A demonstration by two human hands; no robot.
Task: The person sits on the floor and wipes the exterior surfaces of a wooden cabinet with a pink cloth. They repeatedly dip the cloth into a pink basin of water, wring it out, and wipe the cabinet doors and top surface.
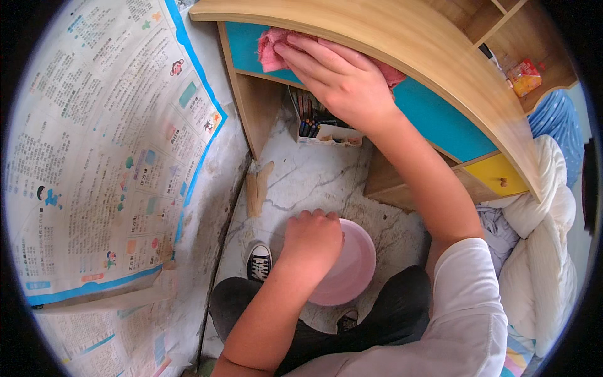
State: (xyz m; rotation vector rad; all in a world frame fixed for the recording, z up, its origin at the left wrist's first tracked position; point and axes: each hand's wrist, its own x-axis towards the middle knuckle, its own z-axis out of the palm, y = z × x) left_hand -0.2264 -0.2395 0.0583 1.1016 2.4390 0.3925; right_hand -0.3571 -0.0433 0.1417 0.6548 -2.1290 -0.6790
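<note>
With fingers spread, my right hand (341, 85) presses a pink cloth (271, 49) flat against the blue front panel (438, 118) of a wooden desk, just under the edge of its top (358, 28). Parts of the cloth show at both sides of the hand. My left hand (314, 240) is closed above the rim of a pink plastic basin (355, 264) on the floor; its palm is turned away, so whether it grips the rim or anything else is hidden.
A box of markers (330, 136) stands under the desk. A yellow drawer (494, 174) is at the right, near white bedding (537, 264). A wall with a poster (118, 141) rises at the left. A wood-coloured piece (258, 191) lies on the marble-patterned floor.
</note>
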